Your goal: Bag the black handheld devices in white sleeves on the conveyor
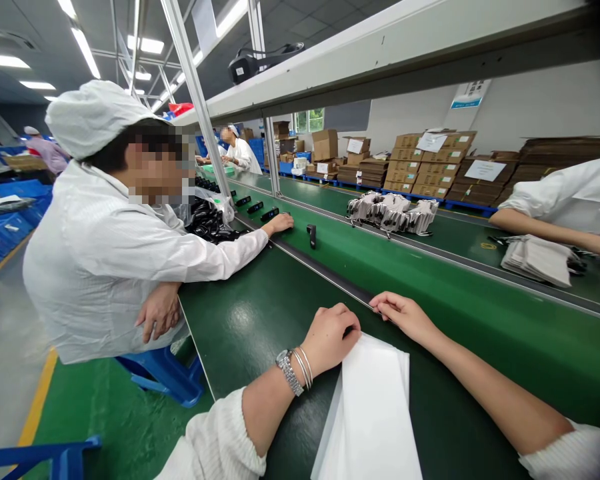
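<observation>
My left hand (333,337), with a watch (289,371) and bracelets (303,368) on its wrist, curls closed at the top corner of some thin white sheets (375,407). These lie overlapped on the dark green table (240,320) in front of me; whether they are paper or flat bags I cannot tell. To the right, my right hand (400,313) is apart from the sheets, by the rail (330,275) at the belt's edge. Its thumb and fingers are pinched together, and anything between them is hidden. Beyond the rail, a small black device (311,236) stands on the green belt (395,263).
At the left a co-worker (105,227) reaches a hand (280,223) onto the belt near several black devices (255,208). Bundled grey-white pieces (393,212) and a second stack (537,259) lie across the belt, near another person's arm (555,230). A shelf (380,60) runs overhead.
</observation>
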A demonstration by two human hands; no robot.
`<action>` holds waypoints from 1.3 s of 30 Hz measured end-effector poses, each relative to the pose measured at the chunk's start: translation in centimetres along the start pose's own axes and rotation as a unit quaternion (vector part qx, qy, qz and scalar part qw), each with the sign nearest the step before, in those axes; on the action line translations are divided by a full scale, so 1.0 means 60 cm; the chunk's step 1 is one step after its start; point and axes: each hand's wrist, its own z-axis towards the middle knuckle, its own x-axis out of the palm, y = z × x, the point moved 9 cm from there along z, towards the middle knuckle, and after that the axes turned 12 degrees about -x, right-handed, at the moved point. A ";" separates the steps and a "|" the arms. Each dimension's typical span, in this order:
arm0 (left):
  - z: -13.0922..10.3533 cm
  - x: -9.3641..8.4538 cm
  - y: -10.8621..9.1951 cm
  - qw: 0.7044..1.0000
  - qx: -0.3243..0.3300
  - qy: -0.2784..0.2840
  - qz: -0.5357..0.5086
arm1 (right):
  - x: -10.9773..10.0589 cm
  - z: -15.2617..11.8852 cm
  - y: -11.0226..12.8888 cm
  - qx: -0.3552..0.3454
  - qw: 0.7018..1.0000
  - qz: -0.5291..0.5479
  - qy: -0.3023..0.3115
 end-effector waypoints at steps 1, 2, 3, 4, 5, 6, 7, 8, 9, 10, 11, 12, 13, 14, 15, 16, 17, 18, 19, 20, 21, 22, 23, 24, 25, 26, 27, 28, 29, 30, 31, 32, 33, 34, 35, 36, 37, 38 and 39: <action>0.000 0.000 0.000 1.000 0.000 0.000 0.000 | 0.000 0.000 -0.001 0.001 1.000 0.001 0.000; 0.000 0.000 0.001 1.000 0.000 0.001 -0.001 | 0.001 0.001 -0.001 0.001 1.000 0.002 0.000; 0.000 0.000 0.001 1.000 0.001 0.002 -0.001 | 0.001 0.001 -0.001 0.001 1.000 0.003 -0.001; 0.000 -0.001 0.001 1.000 0.001 0.002 -0.001 | 0.002 0.001 -0.001 0.001 1.000 0.004 -0.001; 0.000 -0.001 0.002 1.000 0.001 0.001 0.000 | 0.002 0.001 -0.001 0.001 1.000 0.005 -0.001; 0.000 -0.001 0.002 1.000 0.001 0.001 0.001 | 0.002 0.001 -0.001 0.001 1.000 0.005 0.000; 0.000 -0.001 0.002 1.000 0.001 0.001 0.001 | 0.003 0.001 -0.001 0.001 1.000 0.005 0.000; 0.000 -0.001 0.002 1.000 0.002 0.000 0.001 | 0.003 0.001 0.000 0.001 1.000 0.005 0.001; 0.000 -0.001 0.002 1.000 0.004 -0.001 0.000 | 0.002 0.001 0.000 0.001 1.000 0.004 0.000; 0.000 -0.001 0.002 1.000 0.006 -0.001 -0.001 | 0.002 0.001 0.001 0.001 1.000 0.003 0.000; 0.001 -0.002 0.002 1.000 0.007 -0.002 -0.001 | 0.001 0.001 0.002 0.000 1.000 0.002 0.000; 0.001 -0.001 0.002 1.000 0.009 -0.002 -0.002 | 0.001 0.001 0.003 0.000 1.000 0.001 0.001; 0.001 -0.001 0.002 1.000 0.009 -0.003 -0.002 | 0.000 0.001 0.004 0.000 1.000 0.000 0.001; 0.002 -0.001 0.002 1.000 0.010 -0.003 -0.001 | 0.000 0.002 0.005 -0.001 1.000 -0.001 0.001; 0.002 0.000 0.002 1.000 0.010 -0.002 -0.001 | -0.001 0.002 0.005 -0.001 1.000 -0.002 0.002; 0.003 0.001 0.002 1.000 0.010 -0.001 -0.001 | -0.001 0.003 0.006 -0.002 1.000 -0.003 0.002; 0.003 0.001 0.002 1.000 0.011 -0.001 -0.001 | -0.002 0.003 0.006 -0.002 1.000 -0.004 0.001; 0.004 0.002 0.001 1.000 0.011 0.000 -0.001 | -0.003 0.004 0.007 -0.002 1.000 -0.006 0.000; 0.004 0.002 0.001 1.000 0.011 0.000 -0.001 | -0.004 0.004 0.007 -0.003 1.000 -0.007 0.000; 0.005 0.002 0.000 1.000 0.010 0.000 -0.001 | -0.004 0.004 0.007 -0.002 1.000 -0.008 0.000; 0.005 0.002 0.000 1.000 0.009 0.000 0.000 | -0.005 0.004 0.007 -0.002 1.000 -0.009 0.000; 0.006 0.003 0.000 1.000 0.008 0.001 0.001 | -0.005 0.004 0.007 -0.001 1.000 -0.010 0.000; 0.006 0.003 -0.001 1.000 0.007 0.003 0.003 | -0.006 0.004 0.007 -0.001 1.000 -0.010 0.000; 0.006 0.004 -0.001 1.000 0.007 0.004 0.003 | -0.006 0.004 0.007 -0.001 1.000 -0.010 0.000; 0.006 0.004 -0.001 1.000 0.007 0.005 0.004 | -0.006 0.005 0.007 -0.002 1.000 -0.010 -0.001; 0.007 0.004 -0.001 1.000 0.008 0.004 0.005 | -0.006 0.005 0.007 -0.003 1.000 -0.011 -0.001; 0.007 0.004 -0.001 1.000 0.008 0.004 0.005 | -0.006 0.005 0.008 -0.005 1.000 -0.010 -0.002; 0.007 0.004 -0.001 1.000 0.008 0.004 0.005 | -0.007 0.006 0.009 -0.007 1.000 -0.010 -0.003; 0.007 0.004 -0.001 1.000 0.008 0.004 0.005 | -0.007 0.006 0.010 -0.010 1.000 -0.010 -0.005; 0.008 0.004 -0.001 1.000 0.008 0.004 0.006 | -0.007 0.006 0.011 -0.011 1.000 -0.010 -0.006; 0.008 0.004 -0.001 1.000 0.007 0.005 0.006 | -0.007 0.007 0.012 -0.012 1.000 -0.010 -0.008; 0.008 0.005 -0.001 1.000 0.006 0.007 0.007 | -0.008 0.007 0.013 -0.012 1.000 -0.011 -0.009; 0.008 0.005 -0.001 1.000 0.006 0.008 0.007 | -0.008 0.007 0.014 -0.011 1.000 -0.012 -0.011; 0.008 0.005 -0.001 1.000 0.005 0.009 0.007 | -0.008 0.007 0.015 -0.010 1.000 -0.013 -0.012; 0.008 0.005 -0.001 1.000 0.005 0.009 0.007 | -0.009 0.007 0.015 -0.009 1.000 -0.013 -0.013; 0.008 0.005 -0.001 1.000 0.005 0.009 0.007 | -0.009 0.007 0.015 -0.008 1.000 -0.012 -0.013; 0.008 0.004 -0.002 1.000 0.006 0.009 0.007 | -0.009 0.007 0.015 -0.007 1.000 -0.011 -0.012; 0.008 0.004 -0.002 1.000 0.006 0.009 0.007 | -0.009 0.006 0.015 -0.007 1.000 -0.009 -0.011; 0.008 0.004 -0.003 1.000 0.005 0.009 0.007 | -0.008 0.006 0.015 -0.007 1.000 -0.007 -0.011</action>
